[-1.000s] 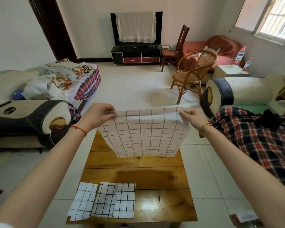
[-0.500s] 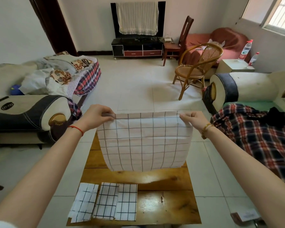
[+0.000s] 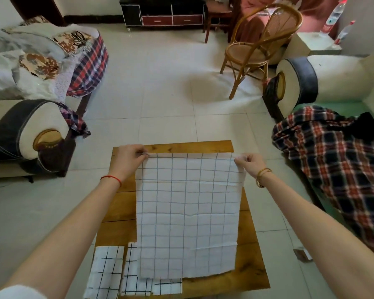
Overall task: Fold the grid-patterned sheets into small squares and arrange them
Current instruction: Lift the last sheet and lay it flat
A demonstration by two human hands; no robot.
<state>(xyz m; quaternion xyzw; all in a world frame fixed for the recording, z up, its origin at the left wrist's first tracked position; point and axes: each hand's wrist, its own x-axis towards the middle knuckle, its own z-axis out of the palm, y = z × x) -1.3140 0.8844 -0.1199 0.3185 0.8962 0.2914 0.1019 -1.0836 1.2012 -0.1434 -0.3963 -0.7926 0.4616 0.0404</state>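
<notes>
1. Your left hand pinches the far left corner of the big grid sheet; your right hand pinches the far right corner.
2. The sheet spreads over the wooden bench at frame centre.
3. Its near edge overlaps the folded sheets at lower left.

You get bright, even daylight; a soft shadow spreads on the floor beside the rattan chair. Wide-angle distortion bends your frame edges, and fine detail looks slightly soft throughout.
</notes>
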